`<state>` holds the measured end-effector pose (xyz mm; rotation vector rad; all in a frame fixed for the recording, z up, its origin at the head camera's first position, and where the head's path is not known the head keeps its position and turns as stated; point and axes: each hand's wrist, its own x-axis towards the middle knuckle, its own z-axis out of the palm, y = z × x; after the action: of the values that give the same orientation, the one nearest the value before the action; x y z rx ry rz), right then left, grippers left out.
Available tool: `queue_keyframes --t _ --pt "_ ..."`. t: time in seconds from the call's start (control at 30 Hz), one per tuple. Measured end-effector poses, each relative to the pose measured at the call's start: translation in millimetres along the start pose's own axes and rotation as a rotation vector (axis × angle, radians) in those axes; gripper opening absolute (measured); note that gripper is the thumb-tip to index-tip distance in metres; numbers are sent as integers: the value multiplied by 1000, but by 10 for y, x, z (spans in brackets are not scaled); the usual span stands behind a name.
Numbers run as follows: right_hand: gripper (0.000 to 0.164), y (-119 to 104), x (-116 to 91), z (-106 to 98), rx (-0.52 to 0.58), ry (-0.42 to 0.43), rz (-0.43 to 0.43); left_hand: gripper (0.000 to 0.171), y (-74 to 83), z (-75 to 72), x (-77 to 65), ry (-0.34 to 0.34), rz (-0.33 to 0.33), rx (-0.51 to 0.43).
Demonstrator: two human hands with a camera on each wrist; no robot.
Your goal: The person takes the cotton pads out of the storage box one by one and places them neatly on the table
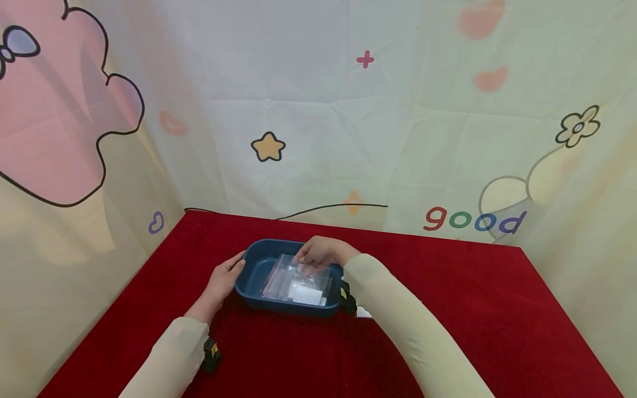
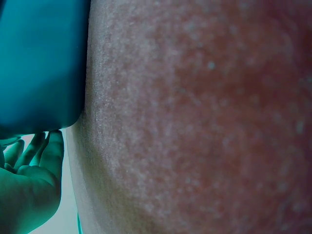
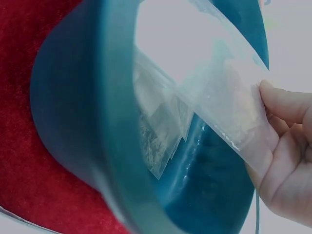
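Red-covered table (image 1: 463,309): little grip can be assumed, so the load could be skidded across the cloth if pushed. Blue tub (image 1: 280,305) is set on it, near the middle; it could be shoved or tipped if pressed from one end only. Right sleeve (image 1: 413,326) is stretched past the tub's right end; the rim could be caught if the arm were swung low. Left hand (image 1: 223,281) is placed at the tub's left end, fingertips touching; whether the rim is pinched cannot be told, so steadying may be weak. By the right hand (image 1: 325,251), one clear plastic bag (image 3: 243,117) is pinched between thumb and fingers, partly inside the tub; being thin and slick, it could be slid out of the pinch. Other bags (image 3: 158,151) are lying below it in the tub, overlapping; one could be dragged along by cling. White insert (image 1: 306,294) is seen among the bags; which one it belongs to is unclear. Black wrist camera (image 1: 346,298) is held close by the tub's right end, could be knocked. White scrap (image 1: 363,313) beside the tub is partly hidden by the arm, could be brushed aside unnoticed.
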<state>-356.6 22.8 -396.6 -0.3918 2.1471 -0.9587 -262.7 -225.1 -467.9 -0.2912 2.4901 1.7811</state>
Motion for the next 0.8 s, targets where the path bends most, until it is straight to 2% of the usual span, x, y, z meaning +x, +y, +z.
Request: queue_keyframes --t 0.53,0.8 --pt "29 -16 -78 -69 30 10 -54 51 2 1 -13 -3 4 -12" --pt "30 -48 -180 -106 34 31 -92 50 -2 6 -9 3 13 -1"
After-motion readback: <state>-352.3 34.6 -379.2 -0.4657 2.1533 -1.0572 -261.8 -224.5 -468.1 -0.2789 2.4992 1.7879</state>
